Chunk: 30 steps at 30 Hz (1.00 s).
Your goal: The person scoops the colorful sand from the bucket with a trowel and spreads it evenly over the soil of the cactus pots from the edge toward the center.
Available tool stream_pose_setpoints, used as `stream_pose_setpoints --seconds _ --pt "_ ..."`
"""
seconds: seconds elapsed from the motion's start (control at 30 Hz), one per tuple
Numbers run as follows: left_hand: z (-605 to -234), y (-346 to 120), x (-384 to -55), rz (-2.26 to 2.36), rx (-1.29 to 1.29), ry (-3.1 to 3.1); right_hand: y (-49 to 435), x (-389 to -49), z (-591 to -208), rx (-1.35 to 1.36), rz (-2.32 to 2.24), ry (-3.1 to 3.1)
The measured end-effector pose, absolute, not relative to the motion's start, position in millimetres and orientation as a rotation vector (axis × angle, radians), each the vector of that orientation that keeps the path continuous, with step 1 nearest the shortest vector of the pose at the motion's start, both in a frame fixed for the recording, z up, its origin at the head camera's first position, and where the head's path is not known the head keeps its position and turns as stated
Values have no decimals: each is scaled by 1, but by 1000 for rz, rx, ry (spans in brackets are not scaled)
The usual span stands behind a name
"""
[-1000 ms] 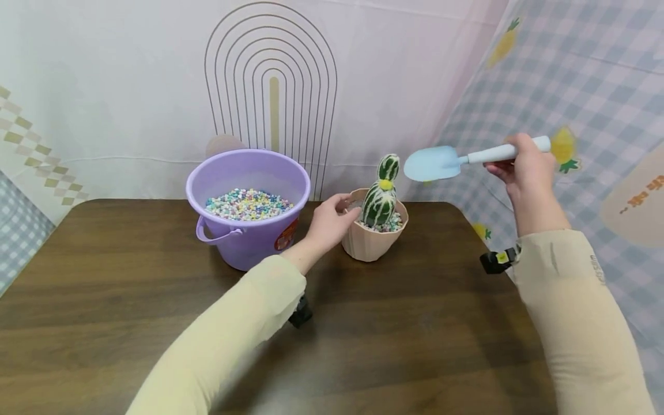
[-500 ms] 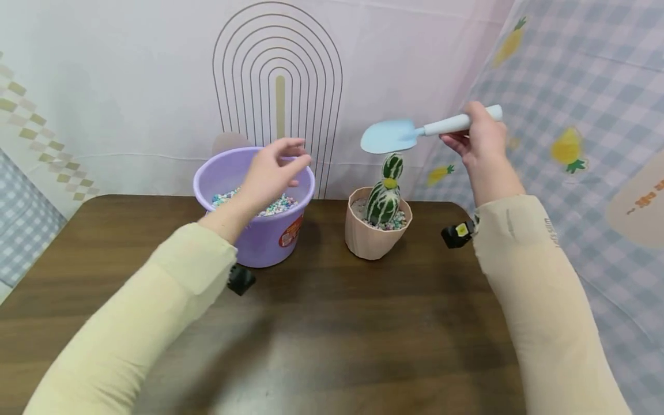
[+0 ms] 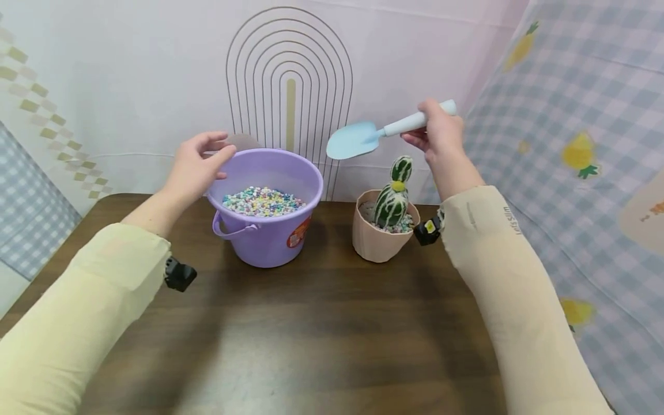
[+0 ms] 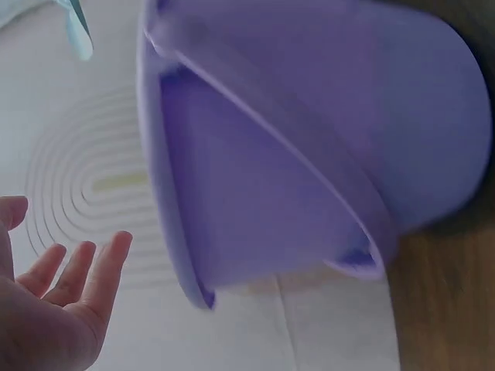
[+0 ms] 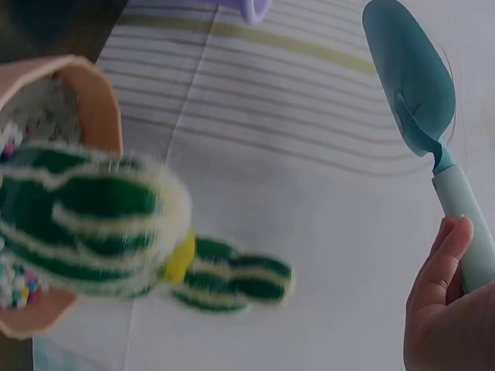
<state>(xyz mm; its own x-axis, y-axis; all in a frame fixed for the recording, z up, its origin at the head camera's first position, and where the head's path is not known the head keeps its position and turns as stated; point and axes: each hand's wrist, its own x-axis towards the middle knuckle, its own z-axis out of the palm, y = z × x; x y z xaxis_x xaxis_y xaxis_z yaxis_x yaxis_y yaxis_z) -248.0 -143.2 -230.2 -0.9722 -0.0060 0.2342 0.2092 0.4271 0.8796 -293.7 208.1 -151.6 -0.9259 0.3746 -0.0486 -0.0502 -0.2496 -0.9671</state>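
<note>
My right hand grips the pale handle of a light blue trowel, raised above the table with its blade pointing left. In the right wrist view the trowel's blade looks bare. Below it a pink ribbed pot holds a green-and-white striped cactus with a yellow band, set among grey filling and coloured pebbles. My left hand, fingers loosely bent and holding nothing, hovers at the left rim of a purple bucket. Small multicoloured pebbles lie inside the bucket.
The bucket's handle hangs down on its left side. Bucket and pot stand apart near the back of a dark wooden table. A white printed cloth hangs close behind, and a checked cloth at the right.
My left hand has let go of the pot's rim and moved left across the bucket to its left side. My right hand has carried the trowel left and upward, past the cactus.
</note>
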Motion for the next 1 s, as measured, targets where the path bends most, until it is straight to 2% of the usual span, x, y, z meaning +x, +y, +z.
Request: stream_pose_setpoints --seconds 0.57,1.0 --pt "-277 -179 -243 -1402 14 -2595 150 -304 -185 -326 2110 -2006" --pt "-296 -170 -242 -1650 -31 -2481 101 -300 -231 69 1396 -2503"
